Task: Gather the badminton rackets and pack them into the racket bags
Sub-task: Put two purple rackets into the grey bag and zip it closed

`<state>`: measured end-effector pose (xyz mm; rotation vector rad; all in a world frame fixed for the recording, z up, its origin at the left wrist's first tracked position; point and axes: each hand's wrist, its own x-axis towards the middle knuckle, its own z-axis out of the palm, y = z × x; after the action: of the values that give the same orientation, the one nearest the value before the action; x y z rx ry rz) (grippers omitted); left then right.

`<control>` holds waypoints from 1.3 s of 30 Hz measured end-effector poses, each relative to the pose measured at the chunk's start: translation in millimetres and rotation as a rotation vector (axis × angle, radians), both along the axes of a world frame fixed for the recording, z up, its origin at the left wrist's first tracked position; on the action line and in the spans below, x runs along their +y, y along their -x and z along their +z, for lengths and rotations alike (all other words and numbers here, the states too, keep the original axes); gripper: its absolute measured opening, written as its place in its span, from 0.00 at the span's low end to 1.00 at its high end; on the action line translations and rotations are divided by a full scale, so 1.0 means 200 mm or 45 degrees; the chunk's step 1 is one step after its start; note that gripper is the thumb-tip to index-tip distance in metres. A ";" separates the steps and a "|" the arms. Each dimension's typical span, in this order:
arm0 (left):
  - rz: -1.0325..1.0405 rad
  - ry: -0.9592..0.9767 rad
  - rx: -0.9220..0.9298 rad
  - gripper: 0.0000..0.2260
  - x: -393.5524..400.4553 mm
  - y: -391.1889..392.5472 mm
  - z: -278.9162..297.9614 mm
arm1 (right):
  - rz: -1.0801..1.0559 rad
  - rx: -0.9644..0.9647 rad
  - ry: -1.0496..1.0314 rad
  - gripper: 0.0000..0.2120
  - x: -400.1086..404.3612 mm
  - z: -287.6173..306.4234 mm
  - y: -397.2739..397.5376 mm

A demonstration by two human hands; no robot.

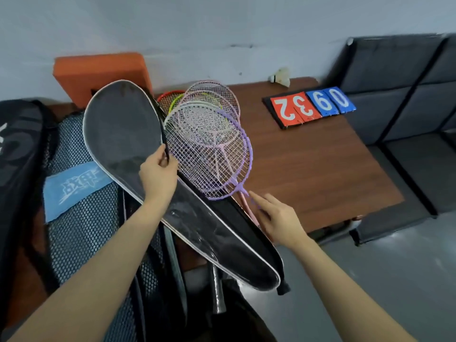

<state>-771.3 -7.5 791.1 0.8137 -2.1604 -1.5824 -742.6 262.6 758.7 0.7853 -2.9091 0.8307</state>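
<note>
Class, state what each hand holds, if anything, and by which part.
The left hand pinches the black racket bag at its open zipper edge. The right hand holds nothing; its fingers reach toward the purple racket.

Two bare forearms come into view from the lower edge, both uncovered along the whole length that shows, with no sleeve or cuff on either. The left hand [158, 177] and the right hand [280, 219] are ungloved, and neither wrist nor any visible finger carries a watch, band or ring. The fingernails that show are short and unpainted.
</note>
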 end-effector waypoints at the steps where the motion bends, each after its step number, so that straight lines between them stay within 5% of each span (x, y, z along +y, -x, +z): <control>1: -0.016 -0.008 0.008 0.20 0.00 0.00 0.00 | -0.005 -0.084 0.042 0.20 -0.01 0.00 0.00; 10: -0.115 -0.081 0.042 0.21 -0.08 -0.05 -0.05 | -0.097 -0.799 0.524 0.19 -0.10 0.15 0.07; 16: 0.025 -0.098 0.056 0.18 -0.13 0.00 -0.01 | -0.148 -0.828 0.520 0.18 -0.07 0.15 0.09; 27: -0.279 -0.045 0.072 0.20 -0.03 -0.11 0.13 | -0.171 -1.002 0.532 0.17 -0.20 0.13 0.03; 39: -0.430 -0.073 -0.094 0.26 -0.04 -0.21 0.07 | -0.432 -1.058 0.877 0.16 -0.51 0.11 0.09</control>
<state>-729.3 -14.9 804.4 0.5508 -2.4154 -1.8044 -760.4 161.5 780.9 -0.1658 -2.7618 2.3279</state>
